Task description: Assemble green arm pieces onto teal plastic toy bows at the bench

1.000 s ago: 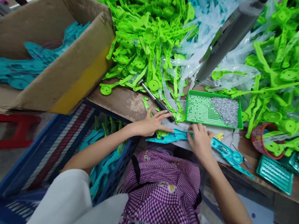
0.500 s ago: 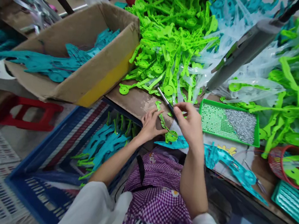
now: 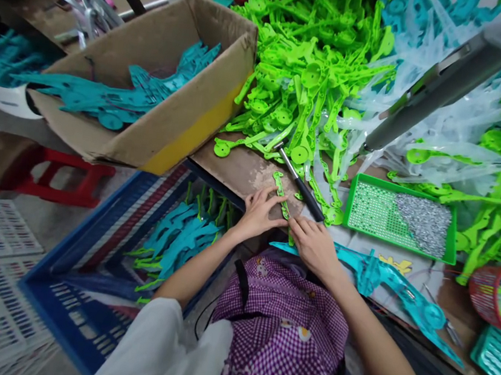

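Observation:
A slim lime-green plastic part lies across the near edge of the wooden bench. My left hand is closed on its left side, thumb and forefinger about the narrow arm. Over the part's lower end is my right hand, fingers pressed together on it and hiding most of that end. Just beyond my right hand, a small hammer with a black handle lies untouched on the bench. A translucent teal plastic piece stretches along the bench edge, partly under my right hand.
Lime-green parts are heaped at the back. A green tray holds small metal pieces; a grey power screwdriver hangs above. At left stand a cardboard box with teal parts and a blue crate. A red basket sits right.
My right hand has let go of the hammer, which now lies on the bench, and has come down onto the green part. My left hand stays at the part. The view has shifted slightly.

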### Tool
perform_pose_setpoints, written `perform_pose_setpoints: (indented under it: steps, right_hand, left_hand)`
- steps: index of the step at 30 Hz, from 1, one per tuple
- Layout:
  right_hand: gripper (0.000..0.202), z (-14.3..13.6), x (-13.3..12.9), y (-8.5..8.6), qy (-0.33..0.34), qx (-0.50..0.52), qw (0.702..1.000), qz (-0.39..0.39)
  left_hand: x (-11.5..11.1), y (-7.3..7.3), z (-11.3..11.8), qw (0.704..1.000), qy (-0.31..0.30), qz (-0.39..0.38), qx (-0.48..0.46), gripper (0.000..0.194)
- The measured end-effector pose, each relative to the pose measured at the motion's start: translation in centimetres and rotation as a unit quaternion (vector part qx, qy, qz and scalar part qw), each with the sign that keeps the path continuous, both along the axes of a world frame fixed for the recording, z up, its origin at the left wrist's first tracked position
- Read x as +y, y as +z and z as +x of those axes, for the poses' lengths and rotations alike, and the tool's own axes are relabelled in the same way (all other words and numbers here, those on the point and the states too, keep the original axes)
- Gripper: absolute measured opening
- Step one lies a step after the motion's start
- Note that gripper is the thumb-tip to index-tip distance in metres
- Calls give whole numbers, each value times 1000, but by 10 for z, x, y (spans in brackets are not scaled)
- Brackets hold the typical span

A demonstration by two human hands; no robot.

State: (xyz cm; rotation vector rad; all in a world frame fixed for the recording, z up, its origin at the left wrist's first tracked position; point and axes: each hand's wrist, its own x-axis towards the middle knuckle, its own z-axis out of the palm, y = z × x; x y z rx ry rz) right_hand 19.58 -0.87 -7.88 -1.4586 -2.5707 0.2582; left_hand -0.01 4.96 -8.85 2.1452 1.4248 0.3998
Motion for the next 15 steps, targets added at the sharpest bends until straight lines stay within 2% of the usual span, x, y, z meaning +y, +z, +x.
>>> perform_pose_setpoints:
  steps: [4,9,15]
  right_hand:
    - [36,3,3,-2,-2,12,1000,-6]
    - [35,8,4,-6,-25,83,995,-46]
    - [34,8,4,-9,-38,126,990,-52]
  left_hand:
    - [4,-2,-2,1000,13,2,-18,42]
    - [3,0,5,998,48,2,-32,42]
    - [0,6,15,996,87,-5,-26,39]
